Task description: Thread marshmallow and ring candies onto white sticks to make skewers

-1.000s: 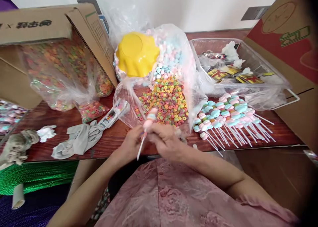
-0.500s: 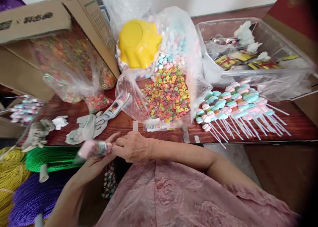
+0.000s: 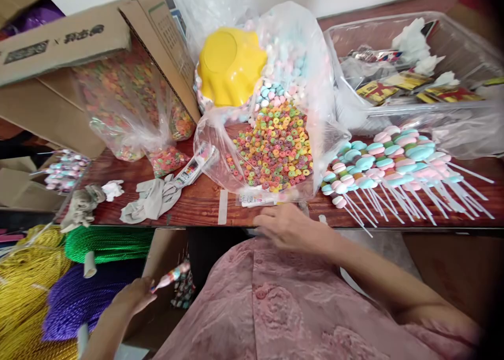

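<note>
My left hand is closed around the end of a candy skewer with pink, white and orange pieces, holding it low over an open cardboard box below the table edge. More candy skewers stand or lie in that box. My right hand is at the table's front edge, blurred, its fingers loosely stretched to the left with nothing visible in them. Just beyond it lies a flat clear packet. A pile of marshmallow skewers with white sticks rests to the right.
An open plastic bag holds ring candies, marshmallows and a yellow bowl. A clear bin stands back right, a carton back left. Grey gloves lie in front. Coloured cord bundles sit lower left.
My hands have parted. The left hand has carried the candy skewer down over the box, while the right has let go and moved right along the table edge.
</note>
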Available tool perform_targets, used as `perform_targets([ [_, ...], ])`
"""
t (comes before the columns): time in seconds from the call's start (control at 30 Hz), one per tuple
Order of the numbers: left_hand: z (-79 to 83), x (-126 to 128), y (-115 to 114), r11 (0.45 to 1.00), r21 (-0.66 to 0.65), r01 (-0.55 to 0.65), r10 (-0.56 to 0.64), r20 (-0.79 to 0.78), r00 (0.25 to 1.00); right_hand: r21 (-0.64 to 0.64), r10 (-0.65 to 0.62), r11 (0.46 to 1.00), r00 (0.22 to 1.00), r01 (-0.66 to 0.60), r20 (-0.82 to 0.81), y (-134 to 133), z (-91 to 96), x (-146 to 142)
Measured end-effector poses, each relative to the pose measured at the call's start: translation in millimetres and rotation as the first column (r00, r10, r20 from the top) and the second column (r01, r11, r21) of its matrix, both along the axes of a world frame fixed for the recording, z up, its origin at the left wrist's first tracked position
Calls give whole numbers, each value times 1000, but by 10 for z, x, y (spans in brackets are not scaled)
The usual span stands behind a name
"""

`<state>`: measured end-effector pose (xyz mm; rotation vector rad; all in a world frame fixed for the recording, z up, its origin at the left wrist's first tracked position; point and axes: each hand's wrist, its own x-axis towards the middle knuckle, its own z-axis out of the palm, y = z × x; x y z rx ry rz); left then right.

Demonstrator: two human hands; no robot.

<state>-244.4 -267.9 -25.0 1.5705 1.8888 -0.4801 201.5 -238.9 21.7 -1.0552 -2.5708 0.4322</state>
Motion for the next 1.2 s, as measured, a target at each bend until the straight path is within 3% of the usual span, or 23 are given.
perform_targets([
  [0.07,113,371,193,988,114,107,-101,-60,993,37,-187,981,980,191,-73,-176,-20,390],
  [0.1,192,664,296,944,217,247,-259,29,965,56,-292,953,950,299,-110,-263,-22,560],
  [0.17,335,1380,477,749,478,460,-596,182,782,103,-546,820,823,563,-155,-409,-13,832],
  [0.23,394,2110,613,494,642,586,-826,137,547,236,-776,593,625,770,-89,-504,0,1004],
  [0.27,385,2423,669,382,666,641,-881,54,470,307,-846,497,532,812,-36,-534,2,1054],
  [0.3,355,2681,720,304,664,683,-896,-45,442,366,-887,436,462,822,21,-558,-2,1085],
  [0.37,257,3013,814,216,658,721,-886,-178,428,420,-901,427,418,801,119,-595,-35,1108],
  [0.43,152,3128,895,186,669,720,-858,-246,450,417,-882,469,441,779,167,-625,-100,1111],
  [0.5,67,3112,953,154,677,719,-845,-287,451,399,-879,475,440,784,183,-645,-184,1119],
  [0.63,-34,2978,1016,48,718,694,-849,-337,407,339,-913,407,368,848,175,-610,-306,1142],
  [0.73,-71,2903,1041,-14,782,623,-852,-336,402,297,-920,388,346,872,186,-538,-287,1130],
  [0.8,-83,2876,1040,3,819,574,-853,-298,428,284,-921,377,327,881,210,-497,-231,1116],
  [0.93,-88,2867,1002,100,836,539,-834,-225,504,311,-930,343,273,886,248,-440,-117,1103],
  [1.1,-71,2862,1004,157,779,608,-828,-232,511,379,-891,439,342,814,298,-369,-8,1115],
  [1.2,-62,2834,1052,192,795,575,-830,-182,528,375,-907,406,316,833,280,-394,116,1144],
])
